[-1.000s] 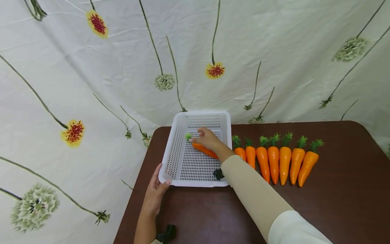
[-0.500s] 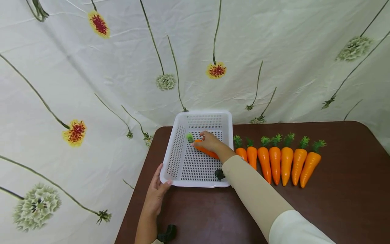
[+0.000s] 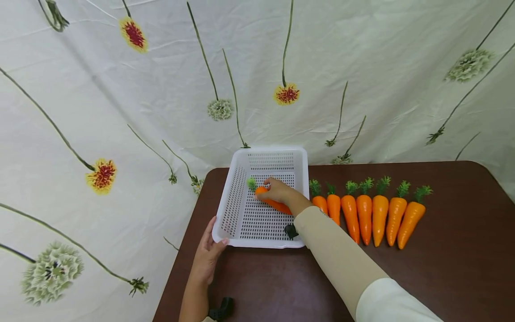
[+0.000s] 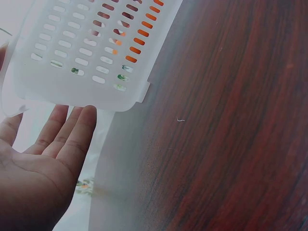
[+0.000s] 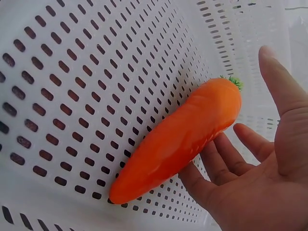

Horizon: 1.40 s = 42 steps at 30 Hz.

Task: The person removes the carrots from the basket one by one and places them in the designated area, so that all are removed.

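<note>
An orange carrot (image 5: pixel 178 144) with a short green top lies slantwise on the floor of a white slotted plastic basket (image 3: pixel 233 179). My right hand (image 3: pixel 277 191) is inside the basket, over the carrot's leafy end. In the right wrist view its loosely bent fingers touch the carrot's side, and the thumb stands apart from it. At the basket's near left corner, my left hand (image 3: pixel 207 257) holds the rim, thumb at the front edge and fingers along the left side. The left wrist view shows those fingers (image 4: pixel 77 132) nearly straight against the basket.
Several more carrots (image 3: pixel 380 219) lie side by side on the dark brown table (image 3: pixel 454 241), right of the basket, tops pointing away. My right sleeve (image 3: pixel 335 255) crosses in front of the nearest ones. A flower-printed white cloth (image 3: pixel 322 49) hangs behind the table.
My right hand has shifted slightly down and right, away from the carrot's green top. The carrot stays in the basket. My left hand keeps its place at the corner.
</note>
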### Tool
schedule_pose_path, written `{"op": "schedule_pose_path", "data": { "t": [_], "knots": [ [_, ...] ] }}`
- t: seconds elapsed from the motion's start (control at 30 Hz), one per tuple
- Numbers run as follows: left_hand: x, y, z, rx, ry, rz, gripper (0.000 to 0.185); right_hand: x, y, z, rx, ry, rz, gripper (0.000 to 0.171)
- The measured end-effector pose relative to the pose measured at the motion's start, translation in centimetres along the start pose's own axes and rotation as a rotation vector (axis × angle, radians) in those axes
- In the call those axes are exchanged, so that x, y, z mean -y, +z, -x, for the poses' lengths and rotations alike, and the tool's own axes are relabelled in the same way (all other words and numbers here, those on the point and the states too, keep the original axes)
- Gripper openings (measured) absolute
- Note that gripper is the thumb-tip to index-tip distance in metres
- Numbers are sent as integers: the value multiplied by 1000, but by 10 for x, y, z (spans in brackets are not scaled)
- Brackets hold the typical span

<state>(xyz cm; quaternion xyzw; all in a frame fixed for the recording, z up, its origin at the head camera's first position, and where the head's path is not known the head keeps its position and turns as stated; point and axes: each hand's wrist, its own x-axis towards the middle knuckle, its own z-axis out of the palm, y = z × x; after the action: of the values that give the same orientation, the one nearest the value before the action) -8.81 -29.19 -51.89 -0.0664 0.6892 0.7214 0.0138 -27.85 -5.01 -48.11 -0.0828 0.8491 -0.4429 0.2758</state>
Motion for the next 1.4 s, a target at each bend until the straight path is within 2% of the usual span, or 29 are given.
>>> {"op": "schedule_pose_path", "data": {
  "t": [0.37, 0.77, 1.2, 1.4],
  "knots": [
    [-1, 1, 0, -14, 2, -13, 81, -2, 2, -1, 16, -20, 64, 73],
    [-1, 1, 1, -18, 3, -27, 79, -5, 2, -1, 74, -37, 142, 72],
    [-2, 1, 0, -13, -10, -19, 81, -4, 1, 2, 129, 14, 144, 67],
    [-1, 1, 0, -9, -8, -22, 80, -4, 2, 1, 141, 27, 101, 67]
  ]
}}
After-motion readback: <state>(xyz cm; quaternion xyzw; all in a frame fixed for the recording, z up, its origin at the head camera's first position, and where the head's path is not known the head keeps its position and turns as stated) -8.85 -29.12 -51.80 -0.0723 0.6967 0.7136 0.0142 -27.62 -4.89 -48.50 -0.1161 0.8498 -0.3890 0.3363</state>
